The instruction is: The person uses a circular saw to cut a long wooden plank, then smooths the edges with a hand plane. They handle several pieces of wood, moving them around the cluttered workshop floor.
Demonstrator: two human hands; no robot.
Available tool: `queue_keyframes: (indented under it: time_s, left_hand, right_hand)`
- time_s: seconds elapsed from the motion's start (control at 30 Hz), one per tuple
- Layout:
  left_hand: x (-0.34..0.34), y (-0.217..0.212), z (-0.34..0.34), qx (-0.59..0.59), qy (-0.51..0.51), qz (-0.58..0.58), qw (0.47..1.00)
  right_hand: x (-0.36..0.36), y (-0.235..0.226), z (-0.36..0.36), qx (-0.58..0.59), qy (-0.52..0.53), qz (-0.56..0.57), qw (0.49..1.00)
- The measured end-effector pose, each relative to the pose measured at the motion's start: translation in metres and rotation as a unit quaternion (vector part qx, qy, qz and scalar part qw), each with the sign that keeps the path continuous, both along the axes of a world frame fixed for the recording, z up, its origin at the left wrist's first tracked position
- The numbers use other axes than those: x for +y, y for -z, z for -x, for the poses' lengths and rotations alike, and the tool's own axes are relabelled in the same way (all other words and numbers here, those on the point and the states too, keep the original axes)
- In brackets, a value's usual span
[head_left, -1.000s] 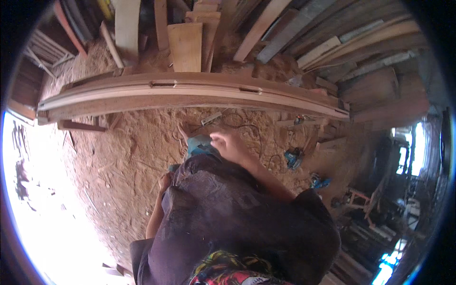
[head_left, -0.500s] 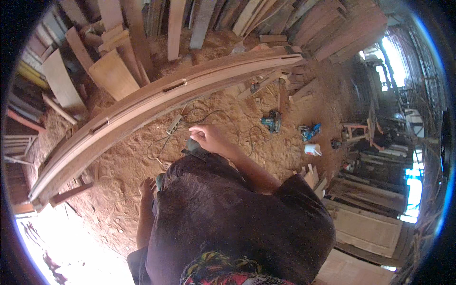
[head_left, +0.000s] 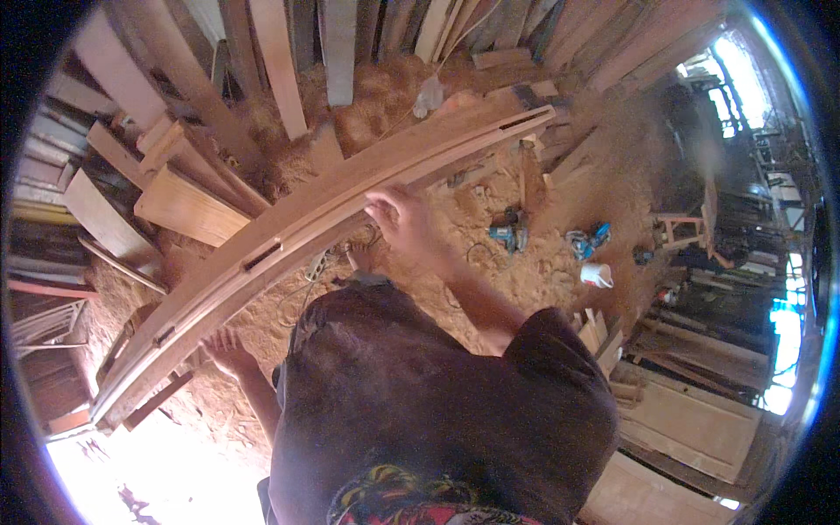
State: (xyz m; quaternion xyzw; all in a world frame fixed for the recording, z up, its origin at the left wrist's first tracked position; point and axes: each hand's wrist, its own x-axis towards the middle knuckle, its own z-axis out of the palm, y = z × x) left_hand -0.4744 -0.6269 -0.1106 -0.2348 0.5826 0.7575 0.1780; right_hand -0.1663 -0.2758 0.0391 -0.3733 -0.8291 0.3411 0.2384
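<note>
A long wooden beam point(head_left: 306, 225) with several narrow slots cut in its upper face runs diagonally in front of me. It lies along other timber, and the fisheye bends its outline. My left hand point(head_left: 229, 352) is at the beam's near edge toward the left end, its fingers spread and nothing in them. By the middle of the beam, my right hand point(head_left: 399, 219) has its thumb and fingertips curled together at the near edge. Whatever may be between those fingertips is too small to make out.
Sawdust covers the ground, where a teal power tool point(head_left: 508, 234), a blue power tool point(head_left: 588, 241) and a white bucket point(head_left: 598, 276) stand to the right. Loose boards point(head_left: 192, 206) lean beyond the beam. Wooden panels point(head_left: 691, 429) lie at lower right.
Both hands have moved forward to the beam, the left from beside my body and the right from above the sawdust. The left fingers have spread. My view has shifted slightly.
</note>
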Motion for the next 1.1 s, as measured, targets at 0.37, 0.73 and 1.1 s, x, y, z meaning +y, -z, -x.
queue_keyframes:
  time_s: [0.37, 0.73, 1.1]
  left_hand:
    - [0.073, -0.022, 0.051, -0.004, 0.049, 0.187, 0.981]
    - [0.046, 0.024, 0.058, 0.079, 0.1, 0.224, 0.966]
    - [0.101, -0.021, -0.005, 0.149, -0.055, 0.264, 0.951]
  right_hand:
    - [0.073, 0.046, 0.025, -0.184, -0.22, -0.157, 0.945]
    - [0.08, 0.043, 0.026, -0.194, -0.206, -0.085, 0.955]
    - [0.068, 0.01, 0.046, -0.328, -0.238, 0.029, 0.914]
